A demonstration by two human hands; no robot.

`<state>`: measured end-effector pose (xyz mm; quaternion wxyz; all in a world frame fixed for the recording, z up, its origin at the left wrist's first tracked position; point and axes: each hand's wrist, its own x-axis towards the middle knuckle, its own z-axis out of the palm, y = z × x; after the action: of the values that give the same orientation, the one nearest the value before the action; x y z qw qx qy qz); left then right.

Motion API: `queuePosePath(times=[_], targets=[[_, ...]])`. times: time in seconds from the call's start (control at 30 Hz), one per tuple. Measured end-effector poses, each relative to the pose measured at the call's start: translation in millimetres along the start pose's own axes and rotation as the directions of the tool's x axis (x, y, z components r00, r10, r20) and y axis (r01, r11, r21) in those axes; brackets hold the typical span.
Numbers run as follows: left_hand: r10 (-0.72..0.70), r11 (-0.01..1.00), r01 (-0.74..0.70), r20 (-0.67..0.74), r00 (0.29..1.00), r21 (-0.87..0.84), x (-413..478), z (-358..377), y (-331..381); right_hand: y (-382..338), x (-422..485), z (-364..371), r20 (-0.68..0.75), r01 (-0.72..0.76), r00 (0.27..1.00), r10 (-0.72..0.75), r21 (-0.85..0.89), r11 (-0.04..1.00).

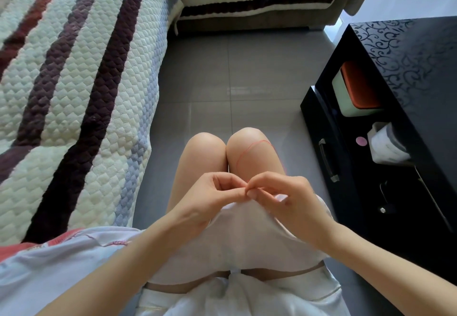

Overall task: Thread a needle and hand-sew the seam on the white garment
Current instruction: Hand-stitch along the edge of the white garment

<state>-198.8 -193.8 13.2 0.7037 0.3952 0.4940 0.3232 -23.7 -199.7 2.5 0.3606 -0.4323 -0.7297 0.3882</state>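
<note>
Fingers (231,190) of the left hand (205,202) are pinched together, tip to tip with those of the right hand (286,198), just above the lap. The right thumb and forefinger are closed on the end of a pink thread (243,151). What the left pinch holds is too small to be made out and is judged to be the needle. The white garment (237,231) is spread across the thighs directly beneath the hands and is trailed off to the left. From the pinch the thread is led up and looped loosely over the right knee. Threading is judged to be the step in hand, with the seam not yet under the needle. For the next move, the thread end would have to be kept short and stiff, lined up with the eye, pushed through, then drawn out from the far side. Beyond the knees grey floor tiles (235,68) are seen, with a black cabinet (395,68) to the right and a striped quilted sofa cover (74,80) to the left.
</note>
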Motion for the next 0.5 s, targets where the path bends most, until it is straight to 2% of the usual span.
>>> queuePosePath(times=[0.13,0.23,0.3,0.37,0.5], targets=[[-0.003,1.000,0.003,-0.020,1.000,-0.017,0,-3,0,3,7,-1,-0.114,0.249,0.953,-0.281,-0.236,0.939],[-0.002,0.999,0.004,-0.075,0.997,0.036,1,-2,1,-3,12,-4,-0.138,0.344,0.912,-0.387,-0.257,0.903],[-0.001,0.997,0.008,-0.094,0.996,0.077,2,-2,0,-7,13,-5,-0.110,0.309,0.941,-0.320,-0.104,0.945],[-0.014,0.997,0.022,-0.101,0.995,0.079,3,-1,-3,-13,13,-7,-0.079,0.189,0.980,-0.182,0.095,0.977],[-0.084,0.996,0.081,-0.113,0.990,-0.030,5,-1,-4,-28,20,-17,-0.067,0.015,0.998,0.018,0.461,0.887]])
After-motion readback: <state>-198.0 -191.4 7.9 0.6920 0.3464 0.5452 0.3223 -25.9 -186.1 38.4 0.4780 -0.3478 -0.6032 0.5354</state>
